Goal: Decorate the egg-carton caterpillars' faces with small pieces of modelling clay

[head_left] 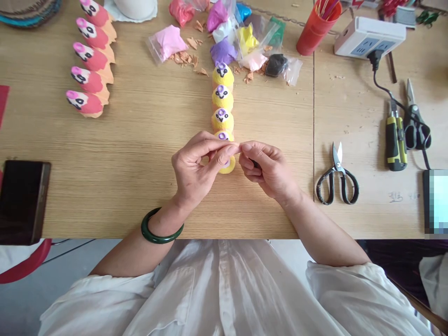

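Observation:
My left hand (199, 165) and my right hand (268, 170) meet fingertip to fingertip over the near end of a row of yellow clay figures (222, 100) with purple and black faces. Both hands are pinched; a tiny piece between the fingertips is too small to name. A dark bit shows under my right fingers. The nearest yellow figure (227, 165) lies partly hidden beneath my left hand. I wear a green bangle (159, 231) on my left wrist.
A row of pink figures (89, 60) lies at far left. Bags of coloured clay (238, 39) sit at the back, beside a red cup (315, 28). Scissors (336, 179), a yellow-black tool (395, 140), a power strip (369, 35) and a phone (23, 200) surround me.

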The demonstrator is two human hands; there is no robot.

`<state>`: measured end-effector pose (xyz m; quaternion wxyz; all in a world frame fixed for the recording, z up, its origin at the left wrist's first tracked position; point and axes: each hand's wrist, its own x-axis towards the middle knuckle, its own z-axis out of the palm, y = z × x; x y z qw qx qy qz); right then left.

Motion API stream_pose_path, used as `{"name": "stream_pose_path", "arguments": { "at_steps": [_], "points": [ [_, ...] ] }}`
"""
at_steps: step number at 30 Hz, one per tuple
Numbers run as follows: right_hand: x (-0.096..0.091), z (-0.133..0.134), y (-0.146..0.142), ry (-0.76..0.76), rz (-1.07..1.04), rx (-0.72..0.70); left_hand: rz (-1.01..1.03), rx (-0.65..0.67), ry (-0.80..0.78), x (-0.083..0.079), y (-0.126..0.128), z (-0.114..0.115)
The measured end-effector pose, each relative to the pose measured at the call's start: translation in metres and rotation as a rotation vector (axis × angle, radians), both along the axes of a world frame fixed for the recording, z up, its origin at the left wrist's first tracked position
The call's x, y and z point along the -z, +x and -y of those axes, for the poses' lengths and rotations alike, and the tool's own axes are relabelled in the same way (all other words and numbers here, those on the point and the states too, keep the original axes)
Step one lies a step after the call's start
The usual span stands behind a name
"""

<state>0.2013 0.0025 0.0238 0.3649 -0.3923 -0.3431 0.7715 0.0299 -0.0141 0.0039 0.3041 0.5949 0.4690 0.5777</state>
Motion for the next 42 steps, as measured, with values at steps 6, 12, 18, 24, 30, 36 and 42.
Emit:
{"name": "stream_pose_path", "arguments": {
  "at_steps": [6,12,18,24,30,36,42],
  "points": [
    [-0.001,0.0008,0.0001,0.005,-0.004,0.001,-0.011,0.028,-0.049,-0.0006,-0.0005,0.002],
    [-0.0012,0.001,-0.0012,0.045,-0.027,0.024,0.019,0.05,-0.032,-0.0005,-0.0003,0.002],
    [-0.0022,0.0,-0.0011,0.03,0.015,0.021,0.057,0.083,0.01,0.0008,0.0004,0.0001],
    [-0.0051,-0.0005,-0.003,0.043,-0.01,0.01,0.067,0.087,-0.006,0.0016,0.0003,0.0005],
    [-0.003,-0.0001,-0.0029,0.054,-0.016,0.016,0.06,0.095,-0.023,0.0023,-0.0004,0.0003],
    [-0.0021,0.0007,-0.0016,0.048,-0.01,0.018,0.049,0.099,-0.02,-0.0011,0.0009,0.0002],
    [-0.0032,0.0009,-0.0007,0.044,0.007,0.02,0.044,0.05,-0.094,-0.0013,0.001,0.0018]
  ]
}}
